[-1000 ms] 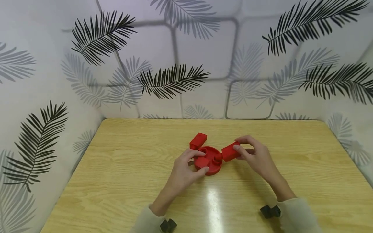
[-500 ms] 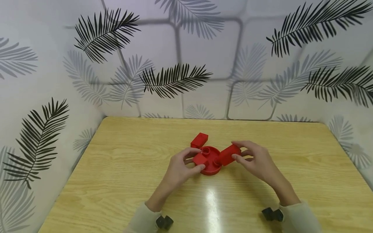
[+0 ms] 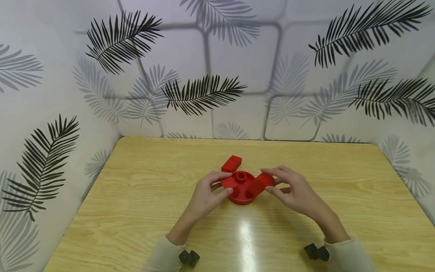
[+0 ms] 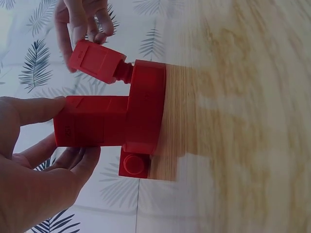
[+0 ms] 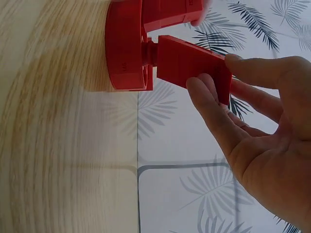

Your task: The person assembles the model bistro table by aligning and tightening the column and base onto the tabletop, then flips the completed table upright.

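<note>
A round red dish (image 3: 242, 199) rests on the table, a small raised ring at its back. My left hand (image 3: 205, 194) pinches a red block (image 3: 229, 183) at the dish's left; in the left wrist view that block (image 4: 91, 121) stands straight out from the dish (image 4: 146, 107). With fingertips and thumb, my right hand (image 3: 295, 190) grips a second red block (image 3: 261, 184) on the right side. This block (image 5: 189, 65) tilts in the right wrist view, its narrow neck reaching into the dish (image 5: 125, 46). Whether either block is fixed there I cannot tell.
A third red block (image 3: 232, 163) lies just behind the dish, to its left. The wooden table (image 3: 142, 170) meets a wall (image 3: 234, 113) with a leaf pattern at its back edge.
Both hands have shifted left. The right block has come further over the dish and stands steeper. The left block has moved left, uncovering more of the dish's middle.
</note>
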`<state>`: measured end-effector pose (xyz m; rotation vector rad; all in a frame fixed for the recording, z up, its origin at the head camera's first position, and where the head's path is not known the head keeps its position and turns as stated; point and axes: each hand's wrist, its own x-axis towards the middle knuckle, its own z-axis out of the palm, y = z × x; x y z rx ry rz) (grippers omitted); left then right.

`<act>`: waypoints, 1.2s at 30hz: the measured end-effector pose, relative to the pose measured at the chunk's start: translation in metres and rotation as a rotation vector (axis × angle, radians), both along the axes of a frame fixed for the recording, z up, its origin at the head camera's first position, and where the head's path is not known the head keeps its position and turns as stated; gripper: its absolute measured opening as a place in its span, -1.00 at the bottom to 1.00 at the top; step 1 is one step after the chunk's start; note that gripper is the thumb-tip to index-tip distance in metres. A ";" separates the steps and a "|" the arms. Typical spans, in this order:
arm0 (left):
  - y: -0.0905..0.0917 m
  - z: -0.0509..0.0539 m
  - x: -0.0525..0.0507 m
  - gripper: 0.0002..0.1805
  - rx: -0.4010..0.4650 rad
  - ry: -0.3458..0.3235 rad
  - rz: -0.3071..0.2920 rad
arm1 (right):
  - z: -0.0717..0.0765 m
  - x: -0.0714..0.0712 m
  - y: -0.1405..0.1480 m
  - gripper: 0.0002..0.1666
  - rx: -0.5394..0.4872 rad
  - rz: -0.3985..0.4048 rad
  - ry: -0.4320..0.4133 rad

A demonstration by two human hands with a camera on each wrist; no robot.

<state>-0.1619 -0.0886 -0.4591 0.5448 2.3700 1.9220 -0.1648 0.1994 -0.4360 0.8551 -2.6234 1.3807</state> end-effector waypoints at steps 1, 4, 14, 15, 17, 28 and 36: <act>0.000 0.000 0.000 -0.56 0.003 0.001 -0.003 | 0.000 0.000 -0.001 -0.41 0.003 -0.008 0.017; -0.001 0.000 -0.001 -0.55 0.009 -0.009 -0.008 | -0.003 -0.001 -0.005 -0.46 0.013 -0.035 0.070; -0.002 0.001 -0.001 -0.54 0.048 -0.040 -0.035 | -0.010 -0.001 -0.009 -0.52 -0.047 0.018 0.038; -0.002 0.002 -0.001 -0.54 0.049 -0.041 -0.037 | -0.010 -0.001 -0.009 -0.52 -0.059 0.021 0.034; -0.002 0.002 -0.001 -0.53 0.051 -0.045 -0.040 | -0.010 0.000 -0.008 -0.53 -0.077 0.022 0.027; -0.002 0.002 -0.003 -0.54 0.068 -0.057 -0.041 | -0.012 -0.002 -0.010 -0.50 -0.078 0.016 -0.026; -0.003 0.002 -0.003 -0.53 0.068 -0.072 -0.040 | -0.010 0.000 -0.010 -0.56 -0.093 0.049 -0.056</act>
